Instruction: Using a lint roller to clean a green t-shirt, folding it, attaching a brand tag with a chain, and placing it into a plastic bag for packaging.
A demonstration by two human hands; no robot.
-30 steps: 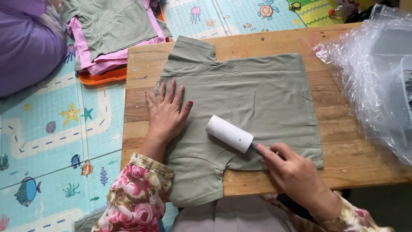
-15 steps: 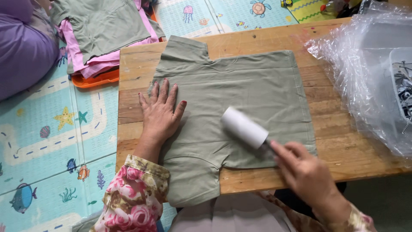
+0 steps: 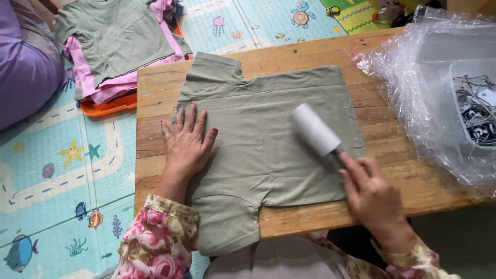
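An olive-green T-shirt (image 3: 268,139) lies spread flat on a low wooden table (image 3: 392,170), one sleeve hanging over the near edge. My left hand (image 3: 187,140) presses flat on the shirt's left side, fingers spread. My right hand (image 3: 369,192) grips the dark handle of a lint roller (image 3: 314,129). Its white roll rests on the right part of the shirt.
A stack of folded green and pink shirts (image 3: 116,41) sits on an orange tray (image 3: 108,106) at the far left. Crinkled clear plastic bags (image 3: 413,88) and a clear bin of tags (image 3: 475,103) fill the table's right end. A patterned play mat (image 3: 57,170) covers the floor.
The lint roller has travelled to the right and slightly away across the shirt, with my right hand following. My left hand stays pressed on the fabric.
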